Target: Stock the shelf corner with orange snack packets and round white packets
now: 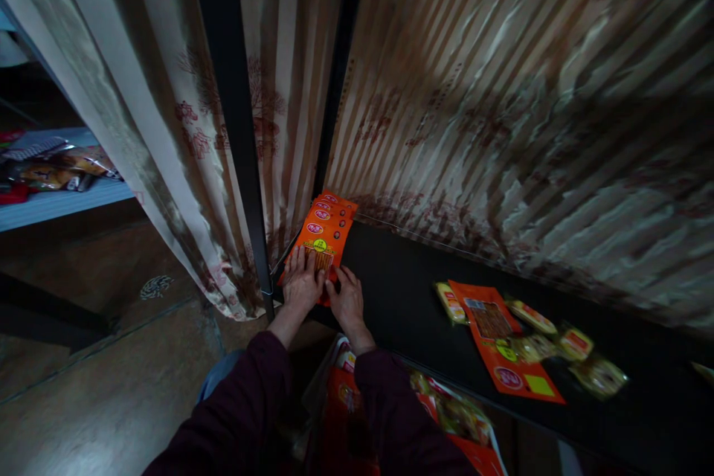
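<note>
Orange snack packets lie overlapped in a stack at the left end of a black shelf. My left hand rests flat on the near part of the top packet, fingers stretched out. At the stack's near right edge, my right hand touches the packets with its fingers extended. Both hands are open. The near end of the stack is partly hidden under them. Farther right on the shelf, another orange packet lies among several small wrapped yellowish snacks.
Patterned curtains hang behind and left of the shelf. A black upright post stands close to my left hand. Below the shelf's front edge are bags or a box of packaged goods. A light-blue shelf with packages is at far left.
</note>
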`<state>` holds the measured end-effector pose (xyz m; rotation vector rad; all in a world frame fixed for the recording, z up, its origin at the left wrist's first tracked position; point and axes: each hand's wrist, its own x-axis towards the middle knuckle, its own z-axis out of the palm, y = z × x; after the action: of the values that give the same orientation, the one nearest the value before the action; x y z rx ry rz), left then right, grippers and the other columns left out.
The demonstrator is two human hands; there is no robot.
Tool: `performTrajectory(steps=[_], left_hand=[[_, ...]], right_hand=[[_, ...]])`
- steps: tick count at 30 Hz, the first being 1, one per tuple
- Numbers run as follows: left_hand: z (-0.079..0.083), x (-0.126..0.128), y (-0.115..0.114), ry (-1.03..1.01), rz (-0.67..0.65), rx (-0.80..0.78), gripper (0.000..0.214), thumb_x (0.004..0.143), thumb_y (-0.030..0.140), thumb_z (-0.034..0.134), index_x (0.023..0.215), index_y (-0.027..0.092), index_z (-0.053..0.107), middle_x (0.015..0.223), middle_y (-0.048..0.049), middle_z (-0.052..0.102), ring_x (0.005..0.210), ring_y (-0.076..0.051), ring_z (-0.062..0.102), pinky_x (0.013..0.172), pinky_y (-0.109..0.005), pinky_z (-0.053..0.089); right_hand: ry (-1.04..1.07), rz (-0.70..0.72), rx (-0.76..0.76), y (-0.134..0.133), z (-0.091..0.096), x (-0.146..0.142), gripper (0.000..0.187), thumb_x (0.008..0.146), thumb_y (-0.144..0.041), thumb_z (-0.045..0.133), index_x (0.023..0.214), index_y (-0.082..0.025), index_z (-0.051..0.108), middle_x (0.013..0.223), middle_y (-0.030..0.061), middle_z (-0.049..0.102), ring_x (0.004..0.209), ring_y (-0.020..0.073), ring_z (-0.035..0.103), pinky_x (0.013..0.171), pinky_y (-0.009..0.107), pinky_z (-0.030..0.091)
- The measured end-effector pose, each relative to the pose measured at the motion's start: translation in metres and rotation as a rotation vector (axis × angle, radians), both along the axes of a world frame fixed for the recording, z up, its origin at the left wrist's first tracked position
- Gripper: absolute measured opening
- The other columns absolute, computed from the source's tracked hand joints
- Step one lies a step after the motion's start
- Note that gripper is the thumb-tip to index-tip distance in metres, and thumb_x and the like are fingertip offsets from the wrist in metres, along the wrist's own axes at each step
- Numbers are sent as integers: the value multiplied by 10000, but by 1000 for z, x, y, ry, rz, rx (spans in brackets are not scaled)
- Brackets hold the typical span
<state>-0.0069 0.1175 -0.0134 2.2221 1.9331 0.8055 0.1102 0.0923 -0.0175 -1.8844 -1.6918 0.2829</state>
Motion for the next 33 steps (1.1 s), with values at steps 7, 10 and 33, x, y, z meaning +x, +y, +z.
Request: performTrajectory(steps=[7,10,33], left_hand=[[8,0,-5,35,-31,39,445,889,279,454,1313,164,527,1447,-126,440,1386,-299,310,1124,-469,268],[5,-1,-7,42,-46,14,432,897,308,448,1291,162,549,1429,-112,468,1364,-300,347,1108,-461,305],[-8,36,-92,-210,-484,100,371,885,94,364,1158,128,614,1171,-130,657,1158,-215,571,1014,-392,472]], right_hand=[[27,3,43,-15,-5,-6,432,839,-195,497,1261,-175,585,1403,125,480,1241,244,477,1034,396,391],[37,28,59,-14,-8,-9,430,829,-149,482,1241,-172,603,1360,121,523,1230,230,493,1028,370,411],[93,-12,150,-115,-10,15,487,738,-13,426,1159,-118,646,1260,154,604,1207,225,539,1009,377,466]])
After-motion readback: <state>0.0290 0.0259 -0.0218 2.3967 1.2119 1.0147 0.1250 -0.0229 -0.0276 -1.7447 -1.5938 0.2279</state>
